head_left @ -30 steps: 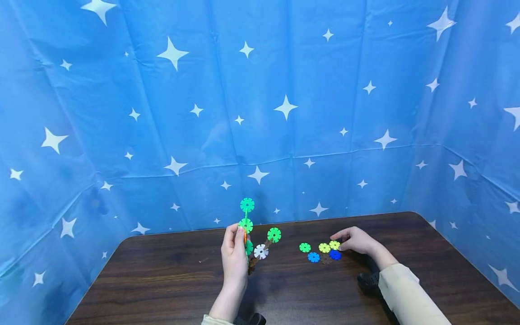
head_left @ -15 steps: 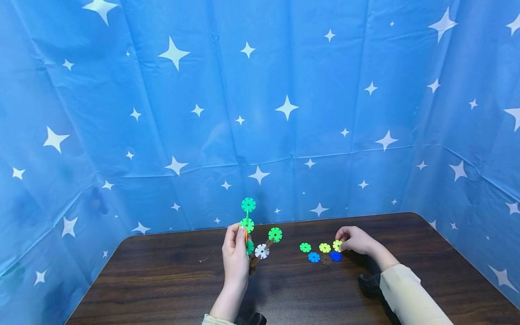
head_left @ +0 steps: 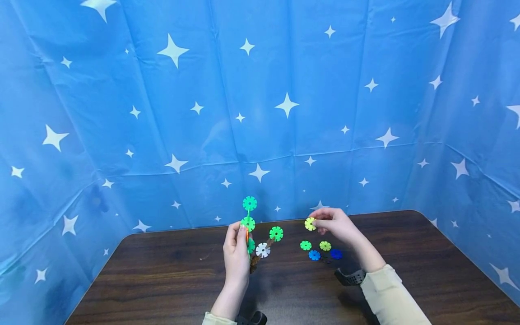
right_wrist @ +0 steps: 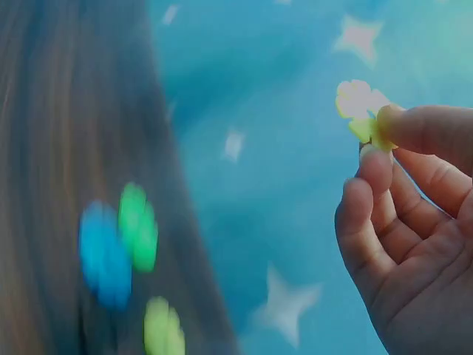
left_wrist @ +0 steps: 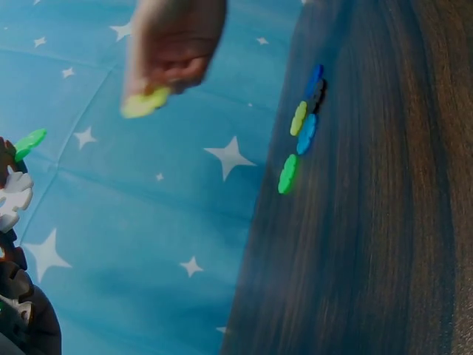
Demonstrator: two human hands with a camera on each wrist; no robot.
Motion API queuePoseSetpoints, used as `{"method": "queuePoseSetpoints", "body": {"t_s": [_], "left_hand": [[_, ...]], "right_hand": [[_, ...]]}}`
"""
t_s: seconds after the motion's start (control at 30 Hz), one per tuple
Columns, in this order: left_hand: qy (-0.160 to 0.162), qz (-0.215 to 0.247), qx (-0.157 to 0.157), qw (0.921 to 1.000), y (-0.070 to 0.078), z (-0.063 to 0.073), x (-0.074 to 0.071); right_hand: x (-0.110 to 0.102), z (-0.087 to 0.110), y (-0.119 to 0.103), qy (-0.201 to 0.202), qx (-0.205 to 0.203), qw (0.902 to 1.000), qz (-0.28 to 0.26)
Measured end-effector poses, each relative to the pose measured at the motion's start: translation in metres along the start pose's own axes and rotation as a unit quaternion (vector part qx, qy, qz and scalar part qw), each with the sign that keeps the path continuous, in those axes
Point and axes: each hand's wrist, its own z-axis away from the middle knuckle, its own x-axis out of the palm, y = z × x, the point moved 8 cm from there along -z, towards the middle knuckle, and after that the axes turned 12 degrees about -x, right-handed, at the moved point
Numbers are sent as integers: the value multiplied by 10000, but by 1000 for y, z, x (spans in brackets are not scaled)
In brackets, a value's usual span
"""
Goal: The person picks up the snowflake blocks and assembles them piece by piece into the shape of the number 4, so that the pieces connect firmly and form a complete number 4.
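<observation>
My left hand [head_left: 237, 253] grips a built-up chain of notched plastic discs above the table. In it, green discs [head_left: 249, 203] stack upward, and a side branch carries brown pieces, a white disc [head_left: 262, 250] and a green disc at its tip. Part of the chain, including an orange piece, is hidden by the fingers. Between thumb and fingertips my right hand [head_left: 335, 224] pinches a yellow notched disc [right_wrist: 360, 111], raised off the table. Below that hand lie a green disc [head_left: 305, 245], a yellow disc [head_left: 325, 246], a light blue disc [head_left: 314, 255], a dark blue disc [head_left: 336, 254] and a brown disc.
The dark wood-grain table [head_left: 162, 280] ends at a back edge against a blue curtain [head_left: 260, 113] printed with white stars. The curtain also wraps both sides. A black wrist strap [head_left: 350, 276] is on the right wrist.
My right hand has lifted the yellow disc from the right end of the loose group and carried it up and left. The left hand and its chain have barely shifted.
</observation>
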Motion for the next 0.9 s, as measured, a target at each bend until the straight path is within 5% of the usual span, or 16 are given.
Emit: {"method": "queuePoseSetpoints", "body": {"t_s": [0.37, 0.9], "left_hand": [[71, -34, 34, 10000, 1, -1, -2], [28, -37, -44, 10000, -1, -1, -3]], "right_hand": [[49, -13, -48, -2, -489, 9919, -1169], [59, -7, -40, 104, -439, 9834, -1757]]}}
